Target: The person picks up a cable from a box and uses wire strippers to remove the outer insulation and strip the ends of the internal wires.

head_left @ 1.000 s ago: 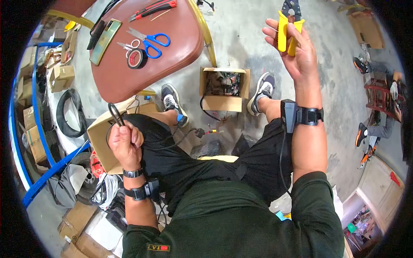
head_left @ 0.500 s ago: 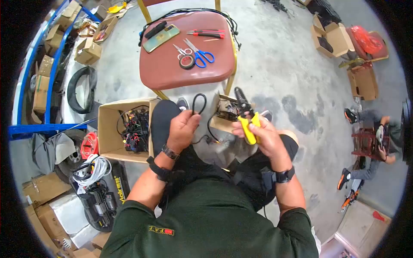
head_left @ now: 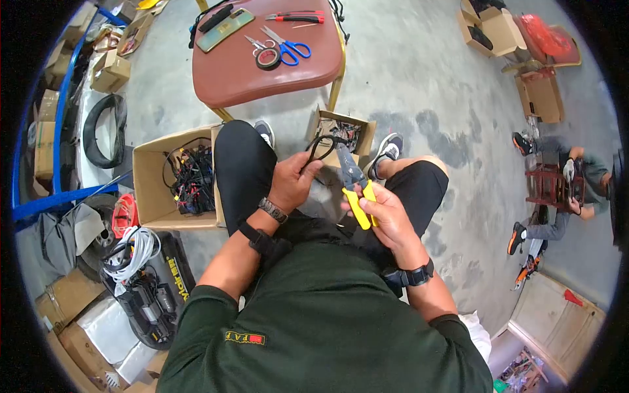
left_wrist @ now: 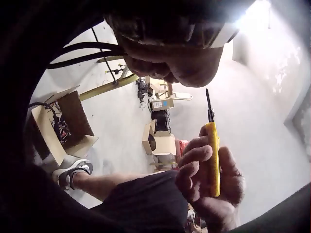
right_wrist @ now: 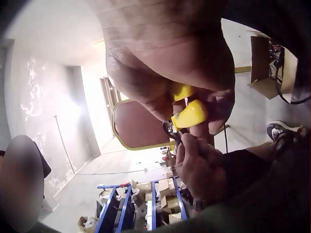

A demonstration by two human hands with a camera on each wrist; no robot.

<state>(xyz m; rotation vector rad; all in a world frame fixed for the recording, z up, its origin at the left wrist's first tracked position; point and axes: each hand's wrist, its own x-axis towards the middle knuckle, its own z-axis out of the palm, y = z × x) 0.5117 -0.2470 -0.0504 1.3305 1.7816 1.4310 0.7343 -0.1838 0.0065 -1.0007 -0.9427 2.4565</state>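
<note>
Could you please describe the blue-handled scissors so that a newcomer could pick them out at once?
Look for the chair with the reddish-brown seat, in front of the person. On it, between the red-and-black utility knife and the black tape roll, lie the blue-handled scissors. Their bright blue handles and larger size set them apart from the small white-handled scissors beside them.

Bright glare in both wrist views, dark foreground shapes, even light from the head (edges bowed, corners black)

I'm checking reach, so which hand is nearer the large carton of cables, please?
Left: the left hand is to the right of the large carton; the right hand is farther right.
</note>
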